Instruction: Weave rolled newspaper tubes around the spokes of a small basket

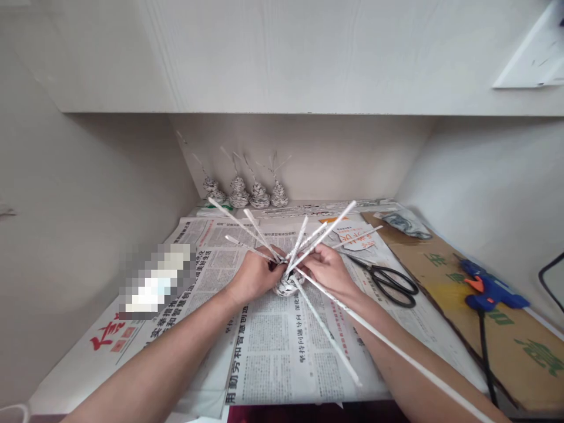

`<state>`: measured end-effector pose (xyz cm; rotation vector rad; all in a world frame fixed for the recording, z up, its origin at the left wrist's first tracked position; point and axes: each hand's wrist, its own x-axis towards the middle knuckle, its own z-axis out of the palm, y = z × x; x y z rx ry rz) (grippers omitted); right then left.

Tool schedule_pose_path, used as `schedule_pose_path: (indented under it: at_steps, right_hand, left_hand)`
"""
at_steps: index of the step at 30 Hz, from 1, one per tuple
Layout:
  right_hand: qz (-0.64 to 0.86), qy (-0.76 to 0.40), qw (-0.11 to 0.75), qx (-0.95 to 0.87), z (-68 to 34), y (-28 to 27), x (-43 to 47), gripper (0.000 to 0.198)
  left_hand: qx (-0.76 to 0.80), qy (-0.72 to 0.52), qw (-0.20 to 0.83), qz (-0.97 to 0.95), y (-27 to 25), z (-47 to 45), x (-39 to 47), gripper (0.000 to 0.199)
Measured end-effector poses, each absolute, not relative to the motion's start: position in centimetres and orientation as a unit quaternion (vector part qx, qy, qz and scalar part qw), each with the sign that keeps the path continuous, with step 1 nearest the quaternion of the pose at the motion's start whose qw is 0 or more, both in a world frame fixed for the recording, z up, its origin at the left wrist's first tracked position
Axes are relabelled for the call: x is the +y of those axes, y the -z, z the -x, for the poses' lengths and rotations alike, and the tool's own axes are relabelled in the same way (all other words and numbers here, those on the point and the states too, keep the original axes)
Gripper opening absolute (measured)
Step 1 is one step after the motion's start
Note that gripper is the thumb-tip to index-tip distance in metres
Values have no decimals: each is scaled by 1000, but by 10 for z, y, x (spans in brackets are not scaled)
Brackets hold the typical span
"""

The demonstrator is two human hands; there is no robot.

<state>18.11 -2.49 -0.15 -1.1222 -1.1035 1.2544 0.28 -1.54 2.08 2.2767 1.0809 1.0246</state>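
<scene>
Right, we're in close: our left hand (pixel 255 274) has its fingers curled and gripping the near-round woven piece (pixel 287 286), which sits low between our two sets of fingers, above the newspaper (pixel 264 364). Our right hand (pixel 329 270) is bent in against its other side; whether those fingers pinch a strip or merely brace, we can't tell. Loose strips fan out beyond our fingers, and one long strip (pixel 409 357) runs back over our right forearm. That's the danger! A shift of that arm could tug it and slacken the weave. Pull too hard and paper may crease or tear; ease the left grip and the rim could spread. Just right of our right fingers, the scissors (pixel 372 269) could snag a swinging end.
</scene>
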Motion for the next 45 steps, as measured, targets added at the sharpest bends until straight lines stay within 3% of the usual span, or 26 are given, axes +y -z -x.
schedule_pose_path:
  at_steps: [15, 20, 31, 43, 45]
  right_hand:
    - [487, -519, 517, -476, -181, -13, -35, 21]
    - [483, -462, 512, -540, -181, -15, -40, 17]
    - [501, -437, 531, -525, -175, -7, -37, 17]
    - [494, -376, 518, -588, -175, -8, -41, 5]
    - [488, -375, 511, -600, -175, -6, -40, 7]
  left_hand:
    - [292, -344, 185, -873, -23, -1, -23, 23]
    - [264, -330, 138, -896, -26, 0, -23, 27]
    - [249, -355, 173, -884, -24, -1, -22, 25]
    - [429, -368, 238, -790, -20, -8, -25, 15]
    - [438, -379, 245, -777, -20, -9, -24, 23]
